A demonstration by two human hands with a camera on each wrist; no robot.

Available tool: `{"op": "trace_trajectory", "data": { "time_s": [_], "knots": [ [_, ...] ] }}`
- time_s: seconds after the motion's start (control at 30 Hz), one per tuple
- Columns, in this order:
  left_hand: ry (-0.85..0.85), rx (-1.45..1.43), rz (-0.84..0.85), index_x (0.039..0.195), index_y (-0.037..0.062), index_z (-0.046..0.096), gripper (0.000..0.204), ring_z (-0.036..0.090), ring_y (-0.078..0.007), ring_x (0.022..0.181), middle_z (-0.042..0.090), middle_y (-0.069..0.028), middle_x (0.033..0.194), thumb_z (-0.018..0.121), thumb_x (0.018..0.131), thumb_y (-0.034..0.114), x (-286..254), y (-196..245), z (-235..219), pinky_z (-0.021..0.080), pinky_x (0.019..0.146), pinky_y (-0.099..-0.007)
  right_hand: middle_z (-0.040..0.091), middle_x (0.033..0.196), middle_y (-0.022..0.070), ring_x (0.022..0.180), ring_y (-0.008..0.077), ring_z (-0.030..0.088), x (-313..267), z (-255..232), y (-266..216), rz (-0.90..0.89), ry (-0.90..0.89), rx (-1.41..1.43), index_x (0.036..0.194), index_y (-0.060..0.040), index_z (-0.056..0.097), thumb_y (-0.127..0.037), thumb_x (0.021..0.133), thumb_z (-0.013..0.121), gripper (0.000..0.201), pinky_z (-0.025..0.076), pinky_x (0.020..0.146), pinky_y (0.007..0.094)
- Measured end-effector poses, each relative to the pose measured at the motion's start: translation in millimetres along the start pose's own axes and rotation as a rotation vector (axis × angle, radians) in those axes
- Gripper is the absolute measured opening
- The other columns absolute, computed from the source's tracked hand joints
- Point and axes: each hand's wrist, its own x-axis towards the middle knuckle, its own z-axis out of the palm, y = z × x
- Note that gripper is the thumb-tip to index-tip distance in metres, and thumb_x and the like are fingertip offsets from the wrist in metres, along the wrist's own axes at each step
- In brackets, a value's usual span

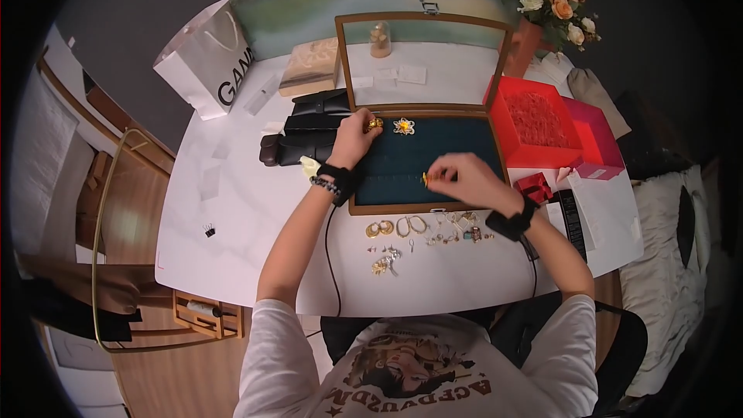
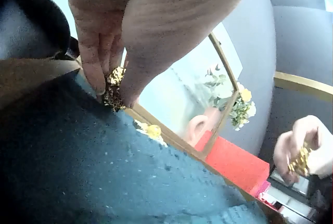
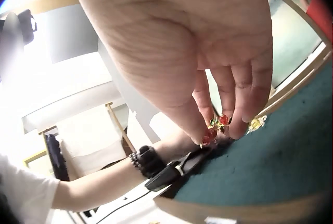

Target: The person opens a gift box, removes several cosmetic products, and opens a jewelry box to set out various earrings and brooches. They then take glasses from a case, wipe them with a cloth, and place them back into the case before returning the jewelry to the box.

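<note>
At the upper left corner of the dark teal case lining point(image 1: 457, 147), my left hand point(image 1: 354, 139) pinches a gold ornament point(image 2: 115, 86) between thumb and fingers, low against the lining. Just right of it lies a silver flower brooch with a yellow centre point(image 1: 403, 126). My right hand point(image 1: 467, 179) is raised over the lower right part of the lining, pinching a gold piece with red stones point(image 3: 210, 134) between thumb and fingertips.
The case's glass lid point(image 1: 507, 62) stands up behind. Earrings point(image 1: 379, 228) and other jewelry lie along the front edge. Black pouches point(image 1: 309, 135) are at the left, a red box point(image 1: 538, 124) at the right. A white bag point(image 1: 203, 58) stands back left.
</note>
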Motion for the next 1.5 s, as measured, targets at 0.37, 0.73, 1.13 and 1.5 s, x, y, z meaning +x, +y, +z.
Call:
{"op": "trace_trajectory", "data": {
  "time_s": [0.37,0.73,1.13,1.5],
  "knots": [
    [-0.744,-0.302,0.12,0.115,0.0082,0.068,0.027,0.072,-0.0237,0.074,0.076,-0.0075,0.088,0.078,0.093,0.019,-185.2,139.0,-36.6,0.056,0.07,-0.0352,0.073,0.092,0.0095,0.089,0.0345,0.071,-107.9,54.0,-33.6,-0.034,-0.297,-0.225,0.098,-0.0068,0.072,-0.022,0.095,0.065,0.017,0.055,0.076,0.0495],
    [-0.597,-0.07,0.217,0.112,0.0057,0.074,0.026,0.07,-0.0342,0.1,0.073,-0.012,0.106,0.077,0.09,0.019,-206.4,131.3,-17.8,0.057,0.083,-0.0444,0.067,0.104,0.0073,0.11,0.028,0.064,-108.4,74.8,-27.0,-0.094,-0.143,-0.262,0.099,-0.0043,0.075,-0.023,0.097,0.067,0.02,0.057,0.084,0.0435],
    [-0.386,-0.007,0.269,0.109,0.0062,0.077,0.027,0.07,-0.0318,0.094,0.073,-0.0124,0.103,0.078,0.09,0.025,-172.9,115.3,-39.4,0.057,0.083,-0.0417,0.071,0.096,0.0063,0.096,0.0271,0.069,-88.5,46.3,-23.2,-0.078,0.051,-0.313,0.096,-0.0074,0.077,-0.027,0.096,0.069,0.022,0.056,0.079,0.0413],
    [-0.075,0.131,0.088,0.109,0.0032,0.072,0.032,0.07,-0.0377,0.101,0.071,-0.0169,0.108,0.079,0.088,0.027,-2.8,40.0,15.9,0.057,0.086,-0.046,0.076,0.098,0.0142,0.096,0.0353,0.073,78.1,17.6,35.3,0.107,0.205,-0.274,0.103,-0.0041,0.074,-0.029,0.095,0.07,0.027,0.057,0.083,0.0473]
  ]
}}
